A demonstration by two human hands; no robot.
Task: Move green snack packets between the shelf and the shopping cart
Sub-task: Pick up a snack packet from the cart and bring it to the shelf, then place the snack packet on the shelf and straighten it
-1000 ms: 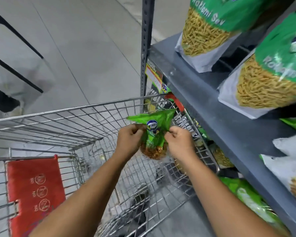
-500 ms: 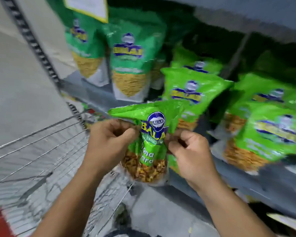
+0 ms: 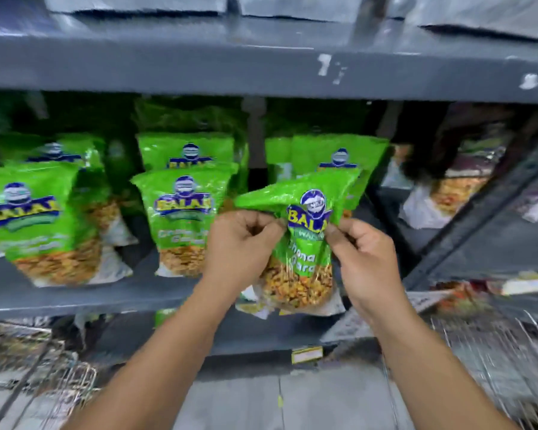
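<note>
I hold one green snack packet [image 3: 305, 243] upright in front of the grey shelf [image 3: 75, 297], its top crumpled. My left hand [image 3: 246, 243] pinches its left edge and my right hand [image 3: 364, 259] pinches its right edge. On the shelf behind stand more green packets of the same brand: one at the left [image 3: 35, 221], one in the middle [image 3: 184, 218], another at the back right [image 3: 339, 156]. The wire shopping cart [image 3: 494, 352] shows at the lower right, and more wire at the lower left [image 3: 59, 367].
A grey shelf board [image 3: 261, 63] runs overhead with pale packets on top. To the right a diagonal shelf brace [image 3: 485, 218] crosses in front of darker snack packs [image 3: 457, 187]. A yellow price tag [image 3: 306, 354] sits on the lower shelf edge above the grey floor.
The view has swung from the cart to face the shelf squarely. Both hands have carried the green packet up and right, from over the cart to in front of the shelf row.
</note>
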